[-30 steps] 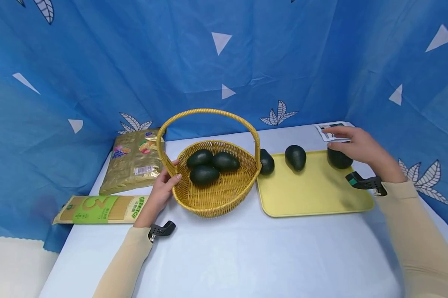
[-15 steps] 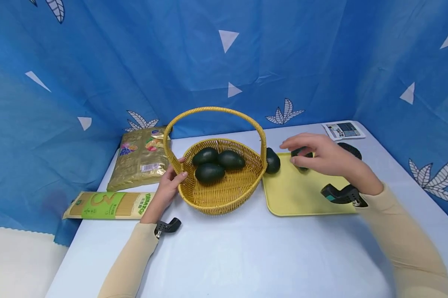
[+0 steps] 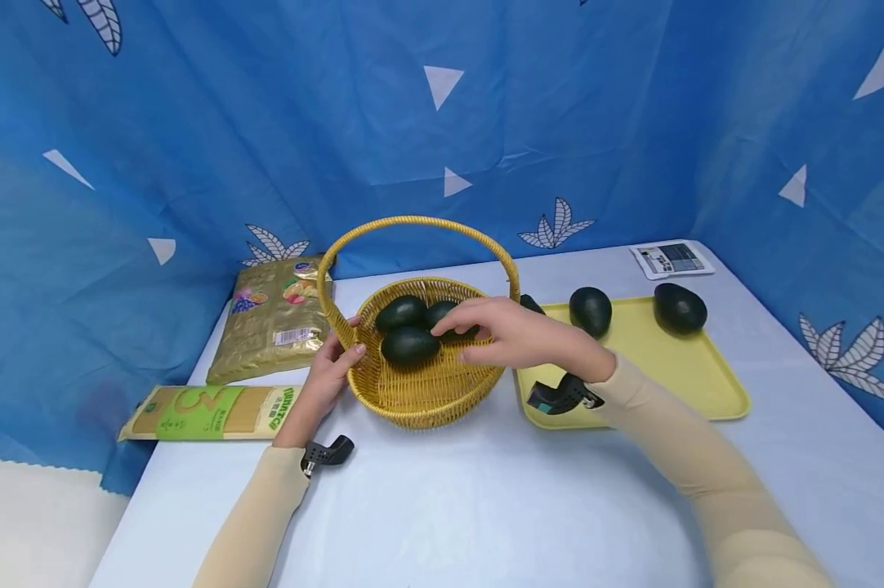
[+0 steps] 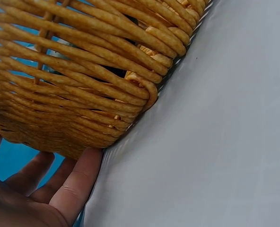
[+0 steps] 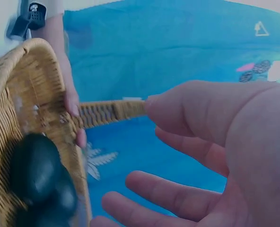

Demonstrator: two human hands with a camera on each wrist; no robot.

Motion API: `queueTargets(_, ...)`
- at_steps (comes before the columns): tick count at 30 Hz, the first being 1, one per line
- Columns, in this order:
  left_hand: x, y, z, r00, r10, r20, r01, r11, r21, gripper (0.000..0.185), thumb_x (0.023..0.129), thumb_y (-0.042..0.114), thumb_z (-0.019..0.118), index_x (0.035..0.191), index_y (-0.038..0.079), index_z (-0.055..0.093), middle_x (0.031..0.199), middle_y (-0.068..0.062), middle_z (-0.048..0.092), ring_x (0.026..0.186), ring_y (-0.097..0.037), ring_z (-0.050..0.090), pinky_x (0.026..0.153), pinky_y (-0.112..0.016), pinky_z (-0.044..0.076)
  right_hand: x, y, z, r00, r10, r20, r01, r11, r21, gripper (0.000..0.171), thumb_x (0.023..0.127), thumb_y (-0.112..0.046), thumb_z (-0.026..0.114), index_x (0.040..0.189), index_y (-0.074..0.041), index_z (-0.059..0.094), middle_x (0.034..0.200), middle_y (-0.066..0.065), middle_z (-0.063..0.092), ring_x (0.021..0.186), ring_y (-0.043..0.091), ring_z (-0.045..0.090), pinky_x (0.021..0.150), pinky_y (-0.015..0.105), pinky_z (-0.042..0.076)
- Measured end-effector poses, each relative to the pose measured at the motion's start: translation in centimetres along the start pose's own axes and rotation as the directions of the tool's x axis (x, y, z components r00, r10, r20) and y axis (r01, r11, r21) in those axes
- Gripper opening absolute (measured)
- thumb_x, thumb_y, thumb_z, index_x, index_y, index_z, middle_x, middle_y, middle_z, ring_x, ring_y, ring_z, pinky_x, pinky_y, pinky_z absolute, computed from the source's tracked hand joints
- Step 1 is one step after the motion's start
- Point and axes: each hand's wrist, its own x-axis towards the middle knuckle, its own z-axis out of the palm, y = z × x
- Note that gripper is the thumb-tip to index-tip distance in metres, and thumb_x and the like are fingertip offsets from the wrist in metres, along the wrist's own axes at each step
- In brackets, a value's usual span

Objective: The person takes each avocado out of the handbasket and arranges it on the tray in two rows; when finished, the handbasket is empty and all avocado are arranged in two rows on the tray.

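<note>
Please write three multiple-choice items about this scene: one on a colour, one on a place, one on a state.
1. What colour is the tray?
A. yellow
B. red
C. white

2. Where is the right hand?
A. on the tray
B. over the basket
C. behind the person's back

3. What does the left hand do?
A. hangs in the air, touching nothing
B. lifts an avocado
C. holds the basket's rim

Answers:
1 A, the tray beside the basket is plainly yellow.
2 B, its fingers reach above the avocados that lie in the basket.
3 C, its thumb lies over the rim and its fingers lie against the outer wall.
</note>
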Motion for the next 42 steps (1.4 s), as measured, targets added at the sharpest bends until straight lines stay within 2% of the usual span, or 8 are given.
queueTargets(5, 0.1, -0.1, 0.0, 1.0, 0.003, 0.008, -0.003, 1.0, -0.005, 0.057, 0.103, 0.011, 0.056, 0.157, 0.014, 0.037, 0.158, -0.013, 0.041, 0.129, -0.015, 0.045, 0.091, -0.012, 0.05, 3.0, 0.9, 1.3, 0.997, 0.059, 0.05, -0.061, 0.997, 0.041, 0.042, 0.096, -0.015, 0.066, 0.137, -0.015, 0.063, 0.141, 0.01, 0.06, 0.126, 0.031, 0.06, 0.095, 0.037, 0.057)
queueTargets(11, 0.1, 0.0, -0.1, 1.0, 0.003, 0.012, -0.003, 1.0, 0.0, 0.058, 0.103, 0.012, 0.056, 0.158, 0.013, 0.035, 0.16, -0.016, 0.037, 0.128, -0.013, 0.046, 0.09, -0.012, 0.05, 6.2, 2.1, 2.6, 0.988, 0.135, 0.079, -0.138, 0.99, 0.03, 0.044, 0.097, -0.018, 0.066, 0.14, -0.016, 0.061, 0.149, 0.007, 0.055, 0.131, 0.031, 0.058, 0.108, 0.046, 0.05)
queueTargets(18, 0.0, 0.4, -0.6, 1.0, -0.006, 0.004, 0.006, 1.0, 0.014, 0.057, 0.104, 0.012, 0.054, 0.158, 0.013, 0.035, 0.161, -0.014, 0.036, 0.131, -0.015, 0.044, 0.09, -0.01, 0.049, 8.8, 2.4, 3.4, 0.983, 0.155, 0.099, -0.157, 0.988, 0.009, 0.046, 0.097, -0.023, 0.066, 0.142, -0.018, 0.06, 0.152, 0.004, 0.053, 0.135, 0.032, 0.054, 0.112, 0.046, 0.046)
queueTargets(23, 0.2, 0.2, -0.2, 1.0, -0.006, 0.027, 0.006, 1.0, -0.006, 0.058, 0.104, 0.013, 0.055, 0.158, 0.013, 0.034, 0.161, -0.014, 0.035, 0.13, -0.014, 0.044, 0.092, -0.012, 0.049, 9.4, 2.8, 3.7, 0.976, 0.194, 0.1, -0.195, 0.981, 0.003, 0.045, 0.097, -0.019, 0.067, 0.142, -0.017, 0.06, 0.151, 0.005, 0.054, 0.136, 0.033, 0.053, 0.112, 0.046, 0.046)
queueTargets(27, 0.1, 0.1, -0.1, 1.0, -0.011, 0.022, 0.011, 1.0, -0.008, 0.058, 0.104, 0.011, 0.054, 0.159, 0.013, 0.033, 0.157, -0.017, 0.037, 0.125, -0.014, 0.045, 0.09, -0.012, 0.05, 9.6, 3.2, 4.1, 0.974, 0.191, 0.117, -0.193, 0.981, 0.0, 0.045, 0.097, -0.018, 0.066, 0.142, -0.016, 0.06, 0.152, 0.006, 0.054, 0.141, 0.03, 0.049, 0.113, 0.046, 0.045)
queueTargets(32, -0.2, 0.3, -0.4, 1.0, -0.017, 0.004, 0.016, 0.999, 0.044, 0.058, 0.104, 0.013, 0.055, 0.158, 0.015, 0.034, 0.158, -0.016, 0.038, 0.128, -0.016, 0.044, 0.089, -0.011, 0.049, 10.1, 3.3, 4.8, 0.976, 0.177, 0.125, -0.176, 0.984, -0.021, 0.044, 0.098, -0.018, 0.066, 0.141, -0.016, 0.061, 0.152, 0.006, 0.054, 0.146, 0.027, 0.044, 0.116, 0.046, 0.042)
queueTargets(36, -0.2, 0.4, -0.4, 1.0, -0.029, 0.004, 0.029, 0.997, 0.069, 0.059, 0.104, 0.015, 0.055, 0.158, 0.016, 0.035, 0.159, -0.016, 0.038, 0.128, -0.016, 0.044, 0.088, -0.011, 0.049, 10.3, 3.2, 5.0, 0.975, 0.176, 0.139, -0.171, 0.984, -0.048, 0.044, 0.098, -0.019, 0.066, 0.142, -0.017, 0.061, 0.151, 0.006, 0.055, 0.145, 0.026, 0.045, 0.116, 0.046, 0.042)
queueTargets(42, 0.0, 0.2, -0.1, 1.0, -0.022, 0.013, 0.021, 0.999, 0.028, 0.059, 0.104, 0.016, 0.056, 0.159, 0.016, 0.034, 0.157, -0.02, 0.037, 0.122, -0.01, 0.046, 0.088, -0.013, 0.05, 10.2, 3.3, 5.1, 0.969, 0.189, 0.16, -0.177, 0.98, -0.088, 0.043, 0.098, -0.019, 0.065, 0.141, -0.018, 0.061, 0.15, 0.004, 0.056, 0.143, 0.025, 0.047, 0.115, 0.045, 0.043)
